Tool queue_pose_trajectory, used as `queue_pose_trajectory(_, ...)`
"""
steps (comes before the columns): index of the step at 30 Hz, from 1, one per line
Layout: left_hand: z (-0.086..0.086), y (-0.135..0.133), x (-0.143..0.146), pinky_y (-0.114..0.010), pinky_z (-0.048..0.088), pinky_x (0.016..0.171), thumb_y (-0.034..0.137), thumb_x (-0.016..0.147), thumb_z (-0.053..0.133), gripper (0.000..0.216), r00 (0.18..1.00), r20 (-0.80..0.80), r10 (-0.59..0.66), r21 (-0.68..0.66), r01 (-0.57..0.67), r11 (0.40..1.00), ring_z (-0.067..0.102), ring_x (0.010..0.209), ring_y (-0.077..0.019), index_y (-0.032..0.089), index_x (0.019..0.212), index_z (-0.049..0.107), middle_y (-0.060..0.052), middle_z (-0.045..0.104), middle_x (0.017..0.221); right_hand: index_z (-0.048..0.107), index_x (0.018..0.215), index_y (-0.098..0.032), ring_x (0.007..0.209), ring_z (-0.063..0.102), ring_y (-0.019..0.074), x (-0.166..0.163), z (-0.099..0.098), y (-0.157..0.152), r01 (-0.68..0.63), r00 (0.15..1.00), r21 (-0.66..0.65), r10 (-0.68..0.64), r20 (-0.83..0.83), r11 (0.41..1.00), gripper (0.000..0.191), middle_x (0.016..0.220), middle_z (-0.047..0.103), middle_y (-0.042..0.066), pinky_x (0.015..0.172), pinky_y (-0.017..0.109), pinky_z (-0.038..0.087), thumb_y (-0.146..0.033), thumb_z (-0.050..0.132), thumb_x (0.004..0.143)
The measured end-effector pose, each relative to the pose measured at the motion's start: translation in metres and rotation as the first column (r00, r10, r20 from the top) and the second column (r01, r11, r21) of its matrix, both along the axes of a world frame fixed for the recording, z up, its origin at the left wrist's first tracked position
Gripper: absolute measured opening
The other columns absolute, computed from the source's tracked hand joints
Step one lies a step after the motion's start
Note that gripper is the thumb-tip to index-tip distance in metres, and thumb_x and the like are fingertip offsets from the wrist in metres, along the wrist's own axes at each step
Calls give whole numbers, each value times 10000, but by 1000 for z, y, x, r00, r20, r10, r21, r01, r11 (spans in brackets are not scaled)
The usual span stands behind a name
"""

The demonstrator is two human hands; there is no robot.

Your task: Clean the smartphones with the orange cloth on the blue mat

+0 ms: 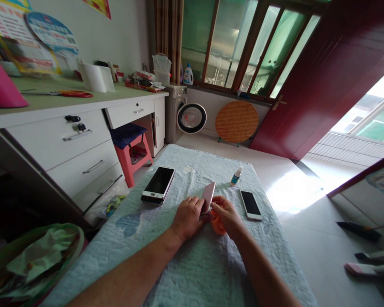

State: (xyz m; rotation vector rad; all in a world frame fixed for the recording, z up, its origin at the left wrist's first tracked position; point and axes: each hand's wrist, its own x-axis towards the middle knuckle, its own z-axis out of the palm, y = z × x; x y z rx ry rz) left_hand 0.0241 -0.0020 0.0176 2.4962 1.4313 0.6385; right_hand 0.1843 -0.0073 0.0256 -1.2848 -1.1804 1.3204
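My left hand is closed around the left side of a pinkish smartphone, which it holds tilted up above the cloth. At the phone's right lower edge, my right hand grips an orange cloth that hangs below its fingers. The fingertips of that hand are close against the phone. To the left lies a stack of phones, with a white-framed smartphone on top, screen up. On the right are another white smartphone, lying screen up, and a small upright spray bottle with blue liquid or label.
A pale blue quilted cloth covers the low surface under the phones. A desk with drawers and a pink stool stand at left. A waste bin is at lower left. Behind are a washing machine and a round wooden tabletop.
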Motion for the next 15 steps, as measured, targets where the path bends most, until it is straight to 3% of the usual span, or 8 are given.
queue_pose_trajectory(3,4,-1,1,-335,470,798,252,912,508,170,999,-53,8,-33,-10,999,603,880,-230,196,1060,572,-61,617,954,621,910,-159,557,542,104,-3,-2,-1,-31,999,-50,31,-8,998,393,697,614,-7,508,211,409,-509,675,741)
queue_pose_trajectory(8,3,-2,3,-291,491,749,187,943,427,211,1000,-19,14,-65,-15,998,625,822,-190,201,1120,541,-38,593,969,609,851,-166,531,542,103,-6,-1,-4,-35,998,-77,32,-48,996,424,667,605,-15,480,205,388,-565,686,731)
queue_pose_trajectory(12,1,-5,5,-270,506,739,216,976,404,212,999,44,13,-58,-11,998,633,825,-173,218,1153,521,-25,565,992,610,920,-173,663,627,145,-7,3,-7,-3,984,-80,-11,-175,997,464,794,656,22,582,236,469,-576,713,716)
queue_pose_trajectory(15,0,-7,7,-275,521,751,213,972,433,235,999,32,-22,-46,23,999,640,847,-176,205,1198,496,-34,555,1021,625,975,-179,742,656,173,-8,5,-8,-59,945,-92,26,-327,994,465,853,671,33,653,264,496,-549,732,716)
